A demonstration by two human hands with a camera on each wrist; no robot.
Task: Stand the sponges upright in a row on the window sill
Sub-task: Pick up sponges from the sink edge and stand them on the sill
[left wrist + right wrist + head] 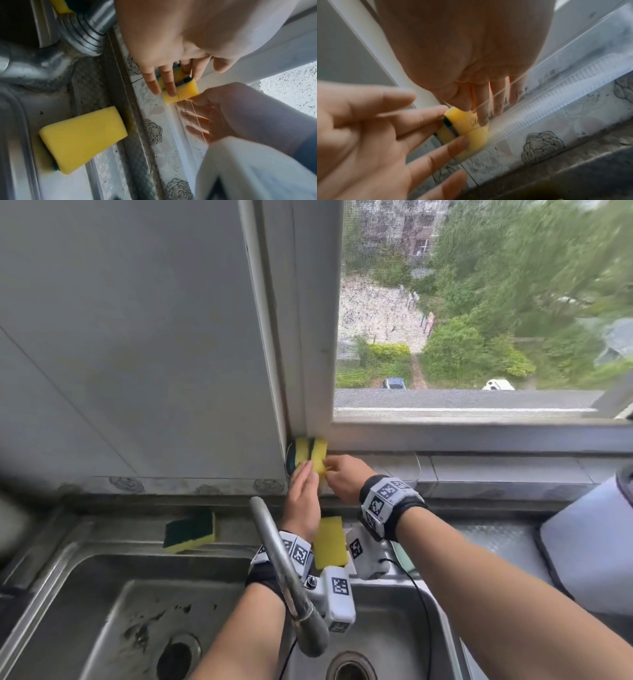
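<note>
Two yellow-and-green sponges (310, 453) stand upright side by side in the left corner of the window sill (496, 470). My left hand (304, 472) lays straight fingers (169, 88) against the front of them. My right hand (331, 469) touches the right sponge (462, 121) with its thumb, its other fingers stretched out along the sill beside it. A third sponge (190, 530), green side up, lies flat on the sink ledge to the left. A fourth sponge (329, 542), yellow side up, lies on the ledge between my wrists, and shows again (82, 136) in the left wrist view.
A curved metal tap (284, 559) rises in front of my left wrist over the steel sink (102, 611). A clear ribbed plastic strip (539, 108) lies along the sill. A white rounded object (589, 542) stands at the right edge.
</note>
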